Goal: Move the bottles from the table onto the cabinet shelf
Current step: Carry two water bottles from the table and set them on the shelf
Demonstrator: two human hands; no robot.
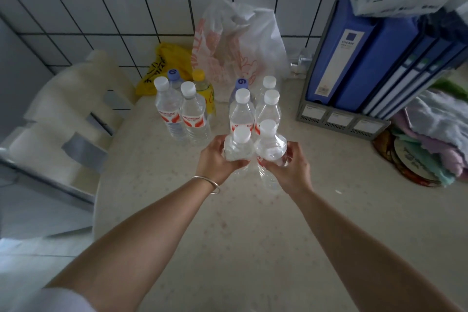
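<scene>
Two clear bottles with white caps stand side by side at the near end of a cluster on the cream tabletop, and each is in a hand. The left hand wraps around the left bottle, its grip closed on the shoulder just below the cap; a thin bangle sits on that wrist. The right hand closes its grip on the right bottle, fingers curled around the far side. The two bottles touch or nearly touch. Whether their bases rest on the tabletop or are just off it, I cannot tell.

Just behind the held pair stand four more bottles in two rows: three white-capped and one with a blue cap at the back left. To the left of the held pair and farther back is a second group: two white-capped bottles in front, a blue-capped one and a yellow bottle behind.

Behind the cluster, against the tiled wall, a white bag stands upright with a yellow bag to its left. To the right of the cluster, blue binders lean in a grey rack, with folded cloths beyond it.
</scene>
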